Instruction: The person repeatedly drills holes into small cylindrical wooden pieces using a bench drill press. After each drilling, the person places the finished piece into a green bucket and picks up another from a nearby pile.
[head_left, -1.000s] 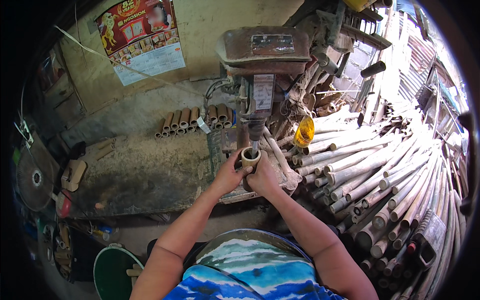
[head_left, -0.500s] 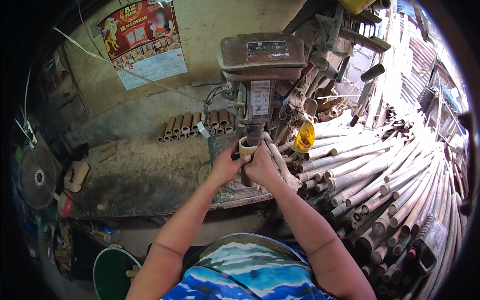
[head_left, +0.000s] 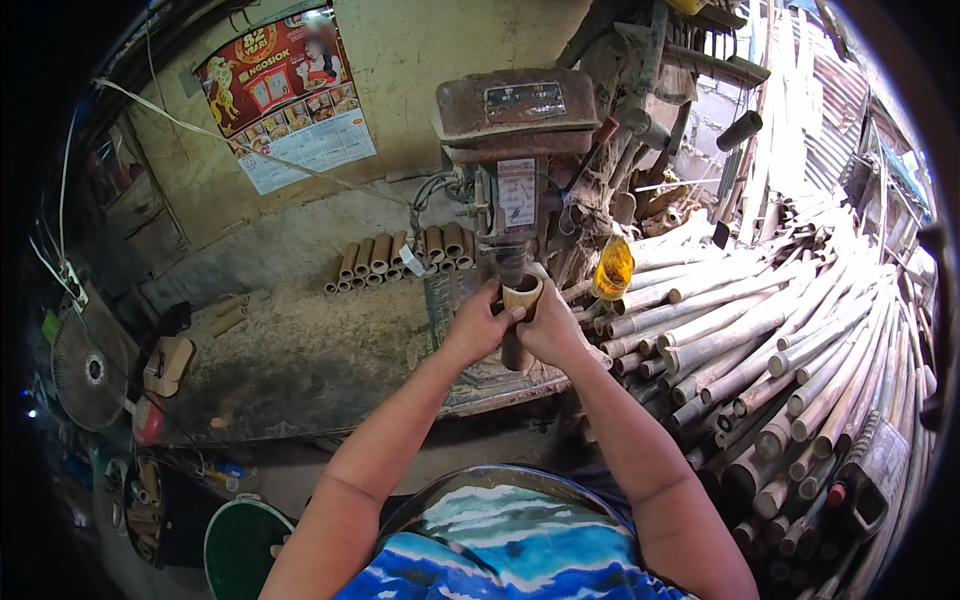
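I've got left hand (head_left: 477, 325) and right hand (head_left: 549, 325) fingers curled snug round a bamboo tube (head_left: 520, 299) mid-frame, at the drill press (head_left: 515, 112); seems partway. Short tubes (head_left: 380, 256) stacked upper left of centre: finished or waiting, can't tell.

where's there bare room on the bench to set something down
The dusty middle of the bench is the main free patch, bordered by stacked tubes behind, the carton at left and the drill press at right. It is crowded there, where the left hand and right hand hold a tube, and further right among poles.
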